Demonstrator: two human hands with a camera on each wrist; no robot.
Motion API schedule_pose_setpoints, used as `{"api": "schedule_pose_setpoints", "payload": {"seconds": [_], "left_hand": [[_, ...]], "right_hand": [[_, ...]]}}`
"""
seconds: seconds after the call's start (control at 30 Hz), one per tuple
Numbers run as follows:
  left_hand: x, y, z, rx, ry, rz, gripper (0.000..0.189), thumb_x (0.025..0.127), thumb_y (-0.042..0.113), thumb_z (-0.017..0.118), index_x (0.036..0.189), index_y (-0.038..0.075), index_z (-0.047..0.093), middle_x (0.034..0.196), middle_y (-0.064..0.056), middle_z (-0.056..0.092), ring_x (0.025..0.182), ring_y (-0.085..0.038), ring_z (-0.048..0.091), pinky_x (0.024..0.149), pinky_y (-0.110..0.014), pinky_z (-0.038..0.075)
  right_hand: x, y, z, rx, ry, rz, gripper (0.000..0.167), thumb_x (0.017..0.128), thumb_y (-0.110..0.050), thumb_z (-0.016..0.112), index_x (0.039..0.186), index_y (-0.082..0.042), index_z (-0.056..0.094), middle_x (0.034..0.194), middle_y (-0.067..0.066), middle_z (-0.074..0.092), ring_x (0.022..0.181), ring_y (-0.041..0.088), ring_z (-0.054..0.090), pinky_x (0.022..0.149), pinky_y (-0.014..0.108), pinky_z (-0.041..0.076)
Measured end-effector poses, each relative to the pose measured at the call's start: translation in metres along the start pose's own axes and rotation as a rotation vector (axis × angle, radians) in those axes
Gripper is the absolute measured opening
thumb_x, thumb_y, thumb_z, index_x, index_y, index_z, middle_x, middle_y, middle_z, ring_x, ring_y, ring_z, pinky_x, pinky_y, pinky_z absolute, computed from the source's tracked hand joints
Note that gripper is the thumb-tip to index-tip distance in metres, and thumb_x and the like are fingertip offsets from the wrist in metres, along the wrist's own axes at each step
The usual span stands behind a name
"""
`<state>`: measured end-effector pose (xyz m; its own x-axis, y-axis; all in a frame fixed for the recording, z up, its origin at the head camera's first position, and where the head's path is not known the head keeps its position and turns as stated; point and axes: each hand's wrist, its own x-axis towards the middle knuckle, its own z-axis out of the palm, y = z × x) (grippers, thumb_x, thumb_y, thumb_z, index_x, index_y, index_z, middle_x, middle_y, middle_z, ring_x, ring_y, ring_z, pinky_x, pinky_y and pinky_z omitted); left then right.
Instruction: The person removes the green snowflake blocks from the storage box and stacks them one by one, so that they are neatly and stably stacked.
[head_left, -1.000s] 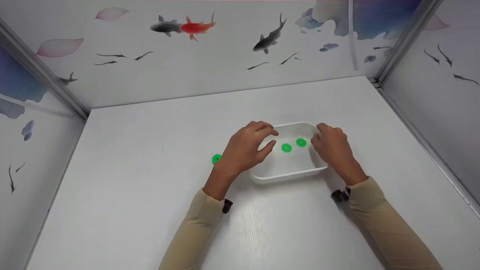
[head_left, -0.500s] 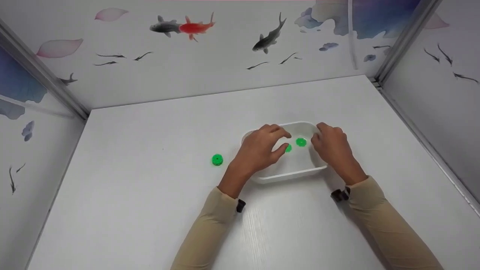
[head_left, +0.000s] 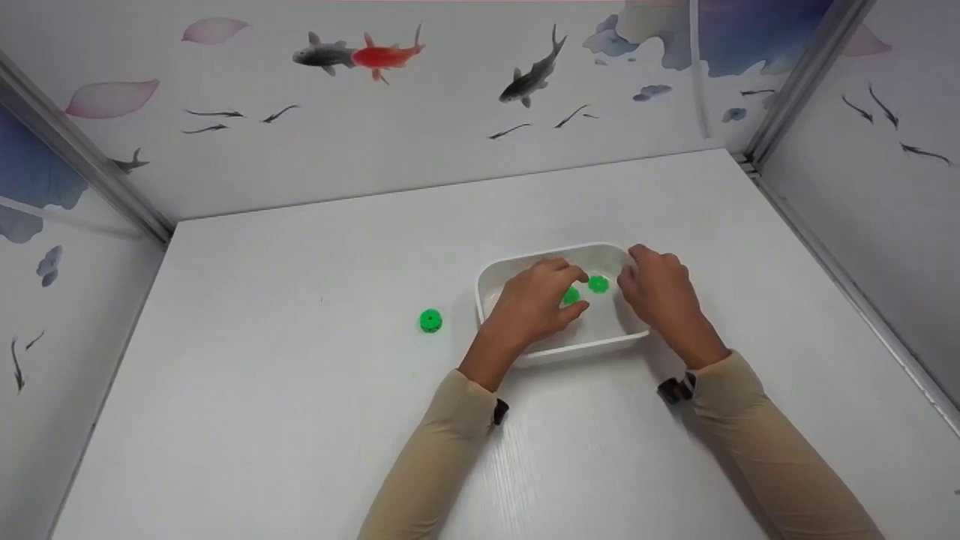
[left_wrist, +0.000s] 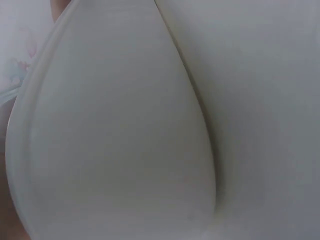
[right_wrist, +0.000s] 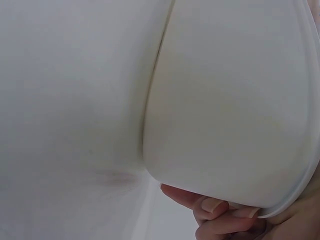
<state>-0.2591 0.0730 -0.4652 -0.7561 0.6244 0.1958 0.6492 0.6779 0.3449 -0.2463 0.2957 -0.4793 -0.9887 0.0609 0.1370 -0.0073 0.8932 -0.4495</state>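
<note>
A white rectangular tray point(head_left: 581, 349) stands on the table, its outer wall point(left_wrist: 120, 125) filling much of the left wrist view. Inside lie two small green flower-shaped pieces point(head_left: 598, 284); the nearer one point(head_left: 571, 295) is partly covered. My left hand point(head_left: 534, 304) reaches over the tray's left side, thumb and fingers spread apart around the nearer piece; whether they touch it I cannot tell. With curled fingers my right hand point(head_left: 660, 289) grips the tray's right end; the right wrist view shows its fingertips point(right_wrist: 212, 204) against the outer wall.
Left of the tray, a round green piece point(head_left: 430, 321) with a small centre hole lies on the white table point(head_left: 300, 390). Walls printed with fish and petals point(head_left: 337, 150) enclose the table at the back and both sides.
My left hand has moved right, further over the tray, uncovering the round green piece and the tray's left end. The right hand keeps its grip. The head view has shifted slightly.
</note>
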Motion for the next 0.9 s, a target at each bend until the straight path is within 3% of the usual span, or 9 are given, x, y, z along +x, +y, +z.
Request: {"api": "schedule_pose_setpoints", "payload": {"seconds": [0.23,0.47,0.57,0.7,0.9], "left_hand": [[0.005,-0.001,0.008,-0.001,-0.041,-0.053,0.034,0.101,0.031,0.079,0.132,0.019,0.076,0.129,0.0,0.075,0.116,-0.016,0.071,0.099,-0.03,0.061],[0.009,-0.002,0.013,0.02,-0.056,-0.061,0.031,0.101,0.025,0.079,0.131,0.018,0.077,0.126,-0.002,0.075,0.115,-0.017,0.071,0.1,-0.031,0.06],[0.011,-0.002,0.014,0.031,-0.075,-0.067,0.029,0.1,0.02,0.078,0.129,0.017,0.079,0.12,-0.002,0.075,0.109,-0.016,0.07,0.094,-0.033,0.062],[0.012,-0.001,0.015,0.044,-0.091,-0.08,0.022,0.1,0.015,0.078,0.122,0.016,0.081,0.109,-0.003,0.074,0.095,-0.014,0.064,0.083,-0.033,0.061],[0.015,0.003,0.018,0.09,-0.104,-0.083,0.01,0.102,0.013,0.075,0.109,0.013,0.081,0.105,-0.003,0.073,0.088,-0.013,0.053,0.079,-0.032,0.057]], "right_hand": [[0.0,-0.001,-0.001,0.009,0.003,-0.001,0.021,0.105,-0.01,0.057,0.114,0.005,0.068,0.084,0.019,0.068,0.072,0.027,0.055,0.062,0.04,0.047],[0.0,-0.001,0.0,0.016,0.002,0.002,0.023,0.105,-0.01,0.057,0.117,0.006,0.068,0.089,0.021,0.071,0.073,0.027,0.057,0.063,0.039,0.048],[0.0,-0.001,0.001,0.015,0.01,-0.004,0.021,0.105,-0.01,0.057,0.115,0.005,0.068,0.088,0.021,0.071,0.073,0.027,0.056,0.063,0.04,0.048],[-0.001,0.0,0.001,0.017,0.027,-0.023,0.019,0.104,-0.009,0.057,0.111,0.005,0.068,0.087,0.021,0.071,0.073,0.027,0.055,0.064,0.041,0.048],[-0.001,0.003,0.002,0.018,0.025,-0.027,0.021,0.104,-0.008,0.058,0.115,0.006,0.068,0.092,0.024,0.073,0.073,0.027,0.057,0.065,0.041,0.049]]}}
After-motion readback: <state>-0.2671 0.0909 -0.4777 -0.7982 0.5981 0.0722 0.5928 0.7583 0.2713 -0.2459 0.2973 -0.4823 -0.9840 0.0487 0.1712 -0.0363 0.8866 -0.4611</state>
